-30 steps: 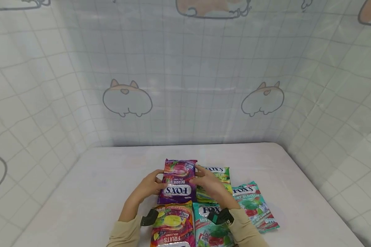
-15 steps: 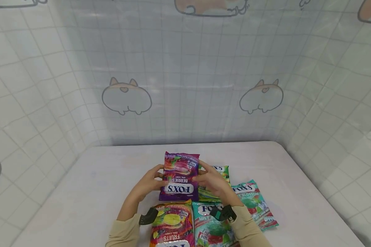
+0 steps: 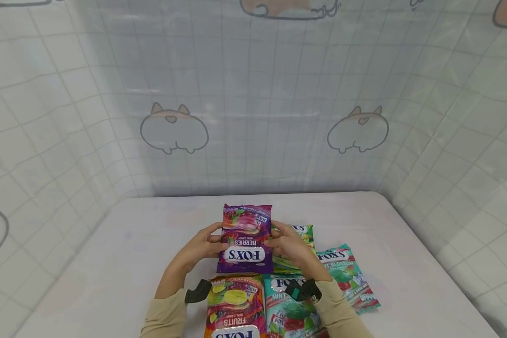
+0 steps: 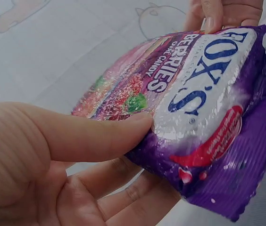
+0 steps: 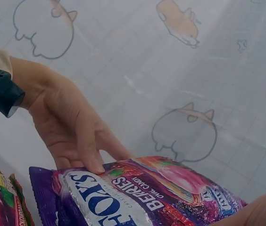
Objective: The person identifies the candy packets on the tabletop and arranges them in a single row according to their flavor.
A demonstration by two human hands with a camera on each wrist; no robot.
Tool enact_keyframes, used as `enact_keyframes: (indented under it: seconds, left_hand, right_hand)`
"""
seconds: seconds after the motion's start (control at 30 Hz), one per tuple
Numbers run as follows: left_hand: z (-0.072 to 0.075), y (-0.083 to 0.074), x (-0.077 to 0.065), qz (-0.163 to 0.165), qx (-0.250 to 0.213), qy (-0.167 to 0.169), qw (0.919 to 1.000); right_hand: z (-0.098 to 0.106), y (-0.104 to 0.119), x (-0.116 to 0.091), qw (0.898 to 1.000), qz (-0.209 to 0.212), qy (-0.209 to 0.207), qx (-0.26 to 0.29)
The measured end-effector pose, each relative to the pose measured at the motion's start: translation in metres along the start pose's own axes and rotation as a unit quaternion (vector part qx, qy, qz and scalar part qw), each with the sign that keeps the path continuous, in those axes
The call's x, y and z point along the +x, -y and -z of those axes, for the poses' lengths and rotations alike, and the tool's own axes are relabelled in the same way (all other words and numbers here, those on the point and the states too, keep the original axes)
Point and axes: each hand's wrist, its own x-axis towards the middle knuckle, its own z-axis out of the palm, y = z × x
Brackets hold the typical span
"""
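Note:
A purple bag of Fox's Berries candy (image 3: 246, 234) is held between both hands, its lettering upside down in the head view. My left hand (image 3: 201, 244) grips its left edge; in the left wrist view the thumb (image 4: 109, 134) lies on the printed face and the fingers go beneath. On the opposite edge my right hand (image 3: 293, 245) pinches the bag, thumb on top. The bag is off the table, beside and partly over a green Fox's bag (image 3: 289, 265). Nearer the person lies an orange and red Fox's Fruits bag (image 3: 235, 300).
A teal Fox's mint bag (image 3: 293, 312) lies right of the Fruits bag, partly under the right forearm. Another teal mint bag (image 3: 348, 277) lies askew farther right. White table (image 3: 152, 234) surrounds them, enclosed by a grid-patterned curtain (image 3: 257, 141) with dog drawings.
Both hands have raised the purple berries bag slightly, away from the Fruits bag, and it shows larger in the head view. The other bags have stayed in place.

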Motion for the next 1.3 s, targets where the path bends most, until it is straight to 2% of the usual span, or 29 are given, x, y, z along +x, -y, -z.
enact_keyframes:
  seconds: [0.3,0.5,0.63,0.87,1.07,1.3]
  left_hand:
    - [0.0,-0.005,-0.002,0.018,0.032,-0.014,0.9992]
    - [0.004,0.002,-0.007,0.028,0.051,-0.043,0.9974]
    - [0.011,0.01,-0.014,0.047,0.059,-0.07,0.9947]
    - [0.029,0.019,-0.027,0.079,0.098,-0.106,0.9864]
    - [0.049,0.021,-0.035,0.099,0.108,-0.125,0.9813]
    - [0.077,0.023,-0.052,0.107,0.127,-0.147,0.9751]
  right_hand:
    - [-0.003,-0.001,0.001,1.0,-0.015,0.009,-0.02]
    - [-0.009,-0.004,0.005,0.997,-0.02,0.025,-0.07]
    - [-0.016,-0.008,0.012,0.993,-0.016,0.041,-0.11]
    - [-0.04,-0.011,0.032,0.985,-0.005,0.054,-0.163]
    - [-0.06,-0.009,0.05,0.983,-0.008,0.068,-0.168]
    - [-0.095,-0.011,0.075,0.978,-0.024,0.053,-0.202]
